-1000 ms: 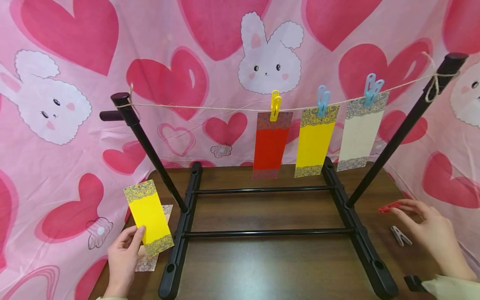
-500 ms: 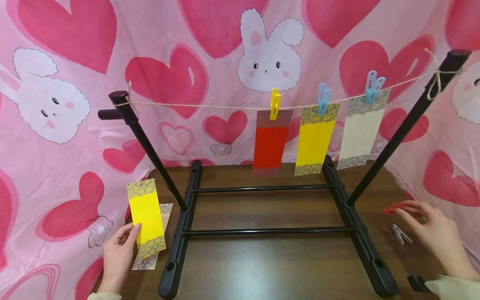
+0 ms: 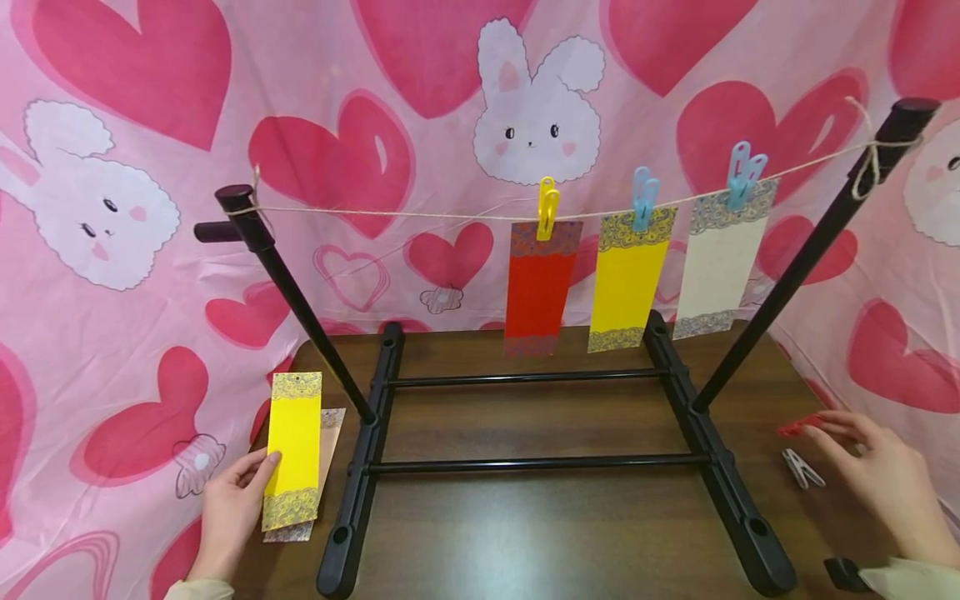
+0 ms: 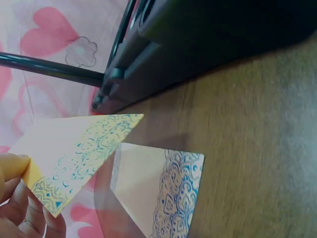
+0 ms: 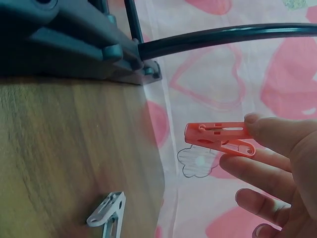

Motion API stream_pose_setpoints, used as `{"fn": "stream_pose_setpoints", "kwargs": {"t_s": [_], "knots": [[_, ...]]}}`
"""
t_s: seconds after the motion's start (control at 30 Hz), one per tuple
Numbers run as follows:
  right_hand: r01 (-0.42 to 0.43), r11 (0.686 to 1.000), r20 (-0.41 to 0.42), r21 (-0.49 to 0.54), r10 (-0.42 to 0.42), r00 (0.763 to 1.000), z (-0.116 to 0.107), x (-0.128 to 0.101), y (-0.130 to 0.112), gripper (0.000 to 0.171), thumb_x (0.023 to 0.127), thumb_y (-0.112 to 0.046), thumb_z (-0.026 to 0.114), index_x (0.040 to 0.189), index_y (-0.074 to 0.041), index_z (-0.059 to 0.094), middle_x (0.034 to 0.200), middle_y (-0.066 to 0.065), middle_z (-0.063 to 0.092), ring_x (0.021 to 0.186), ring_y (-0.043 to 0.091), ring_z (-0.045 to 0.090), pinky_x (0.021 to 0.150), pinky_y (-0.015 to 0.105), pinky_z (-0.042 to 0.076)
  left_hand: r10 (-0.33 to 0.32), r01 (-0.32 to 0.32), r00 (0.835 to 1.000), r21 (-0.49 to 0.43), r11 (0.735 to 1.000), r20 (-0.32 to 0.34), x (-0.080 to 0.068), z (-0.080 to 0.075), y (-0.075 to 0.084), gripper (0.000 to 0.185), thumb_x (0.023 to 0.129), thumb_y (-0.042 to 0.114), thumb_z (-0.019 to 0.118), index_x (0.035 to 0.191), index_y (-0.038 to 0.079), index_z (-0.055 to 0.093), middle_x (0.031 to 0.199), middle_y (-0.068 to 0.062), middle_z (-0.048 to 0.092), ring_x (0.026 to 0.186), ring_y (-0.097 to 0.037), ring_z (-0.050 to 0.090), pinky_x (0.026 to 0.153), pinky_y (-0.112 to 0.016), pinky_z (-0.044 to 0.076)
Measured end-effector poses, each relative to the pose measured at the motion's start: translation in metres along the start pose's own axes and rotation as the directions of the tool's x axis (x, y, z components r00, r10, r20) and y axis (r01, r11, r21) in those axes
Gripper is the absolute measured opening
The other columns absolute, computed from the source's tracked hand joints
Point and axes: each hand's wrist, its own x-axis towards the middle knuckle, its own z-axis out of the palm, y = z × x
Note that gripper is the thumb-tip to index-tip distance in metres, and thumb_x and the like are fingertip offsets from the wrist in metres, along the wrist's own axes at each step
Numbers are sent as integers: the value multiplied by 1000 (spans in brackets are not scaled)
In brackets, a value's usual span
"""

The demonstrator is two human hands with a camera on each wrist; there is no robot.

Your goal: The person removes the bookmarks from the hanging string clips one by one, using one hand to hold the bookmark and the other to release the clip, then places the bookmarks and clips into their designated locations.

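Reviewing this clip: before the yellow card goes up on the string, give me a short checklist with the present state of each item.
1. Left hand has a grip on the yellow card: ok, thumb and fingers pinch its lower edge.
2. Right hand holds a peg: ok, the red clothespin is pinched at its tail end.
3. Free space on the string: ok, the stretch left of the yellow clothespin is bare.
4. Card clear of the other card on the table: ok, it is lifted above it.
5. Spare peg within reach: ok, a white clothespin lies beside the right hand.
6. Red clothespin's jaws work: cannot tell.
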Motion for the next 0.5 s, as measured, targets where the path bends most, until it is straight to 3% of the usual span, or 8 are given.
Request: {"fn": "stream_pose_setpoints", "kwargs": {"t_s": [0.03,0.1,0.13,0.2,0.23,0.3,0.5], "knots": [[-7,1000,6,-5,7,1000,0,0,1,41,97,-34,75,118,1,69,100,12,77,86,-7,61,63,25,35,6,-6,1000,15,1000,6,1,0,-1,30,98,13,73,117,-10,73,82,2,76,67,13,57,62,-8,46],[15,1000,-16,-5,-15,1000,1,0,5,39,95,-33,78,116,-1,70,93,3,77,80,-28,43,62,22,34,20,-21,1000,48,999,23,2,-1,-3,30,97,12,74,116,-11,73,88,-14,77,66,10,57,60,-10,46],[17,1000,-22,-4,-17,1000,1,0,6,39,94,-33,79,115,-1,70,92,1,77,78,-33,31,61,22,34,27,-29,999,62,998,37,3,-2,-4,31,97,12,74,116,-11,73,88,-15,77,66,8,56,59,-11,46],[20,1000,-32,-9,-20,999,1,1,8,39,94,-31,79,115,1,70,91,4,78,76,-34,32,61,21,35,40,-45,997,86,995,60,4,-2,-5,30,97,11,74,116,-12,72,90,-21,75,65,6,56,57,-13,46],[13,1000,-29,-12,-13,999,2,1,9,40,94,-31,79,115,1,69,96,16,77,75,-33,31,61,21,35,46,-53,996,95,994,72,4,-3,-6,29,97,11,74,115,-12,72,90,-22,75,64,4,55,57,-13,46],[-1,1000,-23,-14,0,1000,2,0,11,40,95,-31,78,115,2,69,105,29,73,73,-33,32,60,21,34,59,-68,994,104,992,94,5,-3,-7,29,96,9,74,114,-13,72,87,-21,74,63,2,55,56,-14,46],[-25,1000,-16,-14,25,1000,3,-2,15,41,95,-31,78,116,2,68,104,30,73,71,-29,34,58,21,34,70,-85,991,130,988,112,7,-3,-7,27,94,8,75,112,-13,73,81,-17,74,62,0,52,55,-16,44]]}}
